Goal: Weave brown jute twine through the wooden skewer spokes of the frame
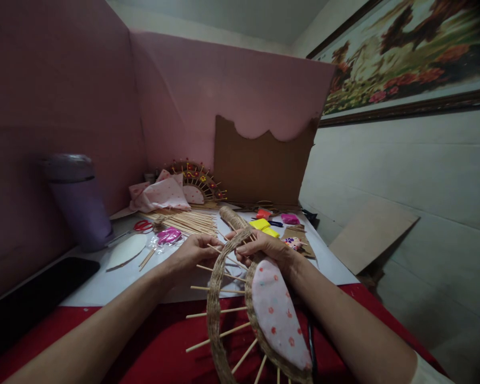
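A half-round craft fan has a pink fabric-covered centre with small red prints. Thin wooden sticks radiate from its twine-edged rim through an outer arc wrapped in twine. My right hand is closed around the upper part of the fan, thumb on the twine arc. Near the same end, the fingers of my left hand pinch together at a stick by the arc; the fingertips are partly hidden. Just beyond the hands lies a roll of twine.
At left stand a purple tumbler and a dark phone-like slab. Red-handled scissors, loose sticks and yellow packets lie on the white sheet. Behind are a decorated fan, pink cloth and cut cardboard.
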The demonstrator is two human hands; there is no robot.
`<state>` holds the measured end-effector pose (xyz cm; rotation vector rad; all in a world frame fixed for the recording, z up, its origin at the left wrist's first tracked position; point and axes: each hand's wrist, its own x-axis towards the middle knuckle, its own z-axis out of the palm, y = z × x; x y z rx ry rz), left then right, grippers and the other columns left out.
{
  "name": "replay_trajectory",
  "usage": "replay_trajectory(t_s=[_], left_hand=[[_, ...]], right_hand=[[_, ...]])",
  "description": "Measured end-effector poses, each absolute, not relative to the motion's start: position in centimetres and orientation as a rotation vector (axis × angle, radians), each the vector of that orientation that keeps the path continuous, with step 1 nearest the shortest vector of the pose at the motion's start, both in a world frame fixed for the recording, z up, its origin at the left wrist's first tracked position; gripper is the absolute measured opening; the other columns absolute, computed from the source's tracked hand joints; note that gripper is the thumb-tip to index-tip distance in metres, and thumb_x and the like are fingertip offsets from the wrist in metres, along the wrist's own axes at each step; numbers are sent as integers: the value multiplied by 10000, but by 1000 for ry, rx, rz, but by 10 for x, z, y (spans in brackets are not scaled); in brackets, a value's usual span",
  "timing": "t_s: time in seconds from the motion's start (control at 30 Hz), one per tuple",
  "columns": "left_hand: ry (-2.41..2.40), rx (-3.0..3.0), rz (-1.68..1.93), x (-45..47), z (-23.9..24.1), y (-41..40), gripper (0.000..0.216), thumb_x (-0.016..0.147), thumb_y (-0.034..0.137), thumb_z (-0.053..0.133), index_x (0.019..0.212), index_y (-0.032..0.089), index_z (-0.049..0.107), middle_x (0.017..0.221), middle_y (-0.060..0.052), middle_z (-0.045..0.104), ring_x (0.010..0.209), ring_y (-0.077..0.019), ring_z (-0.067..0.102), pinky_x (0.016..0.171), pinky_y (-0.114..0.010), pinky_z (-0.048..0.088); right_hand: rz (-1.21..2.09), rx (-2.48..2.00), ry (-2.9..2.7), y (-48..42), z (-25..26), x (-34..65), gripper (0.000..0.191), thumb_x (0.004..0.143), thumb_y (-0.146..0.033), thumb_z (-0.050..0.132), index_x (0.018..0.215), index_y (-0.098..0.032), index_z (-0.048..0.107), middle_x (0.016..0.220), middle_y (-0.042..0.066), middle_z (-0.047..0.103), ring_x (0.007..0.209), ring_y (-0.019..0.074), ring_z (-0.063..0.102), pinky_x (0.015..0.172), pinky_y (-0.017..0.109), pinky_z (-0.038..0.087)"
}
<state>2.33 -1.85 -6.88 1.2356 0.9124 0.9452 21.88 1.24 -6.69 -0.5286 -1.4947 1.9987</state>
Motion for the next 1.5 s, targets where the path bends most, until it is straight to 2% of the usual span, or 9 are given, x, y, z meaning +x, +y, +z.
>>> replay_trajectory(t_s=[0.27,0.47,0.67,0.97,1.3,1.5], left_hand=[[956,1260,974,22,-74,-13,240,542,294,746,635,120,610,504,17,567,446,-84,479,474,-206,336],[1088,1455,1028,12,-82,1,270,623,384,679,593,133,585,421,62,426,378,-56,316,408,-196,214],[1200,1880,1234,2,-75,5,227,647,363,662,598,142,641,554,2,559,545,-121,456,526,-221,340],[1193,1983,1427,6,-65,0,144,682,300,642,654,158,652,613,-13,596,591,-139,492,573,-231,370],[1129,1886,1189,13,-75,19,162,644,307,648,616,147,648,569,8,570,568,-125,463,568,-237,346],[1024,1814,938,19,-49,30,149,601,264,661,574,123,620,511,16,517,482,-92,410,493,-227,306]], right_hand=[[1987,-552,-1498,11,-66,219,382,601,-113,696,958,-89,562,624,30,643,466,76,552,463,165,429],[1977,-571,-1487,10,-65,220,350,597,-106,688,927,-88,572,602,28,638,450,72,542,449,156,409],[1987,-588,-1496,8,-63,219,360,588,-112,696,924,-104,566,589,27,639,450,83,545,438,165,399],[2043,-579,-1531,7,-65,216,366,583,-96,674,933,-84,570,599,31,639,446,76,532,458,174,396],[2020,-603,-1551,7,-67,215,350,589,-94,684,924,-105,582,613,24,647,475,82,550,474,174,418],[2095,-586,-1567,8,-73,212,361,589,-107,702,934,-99,597,637,31,657,484,85,565,486,179,435]])
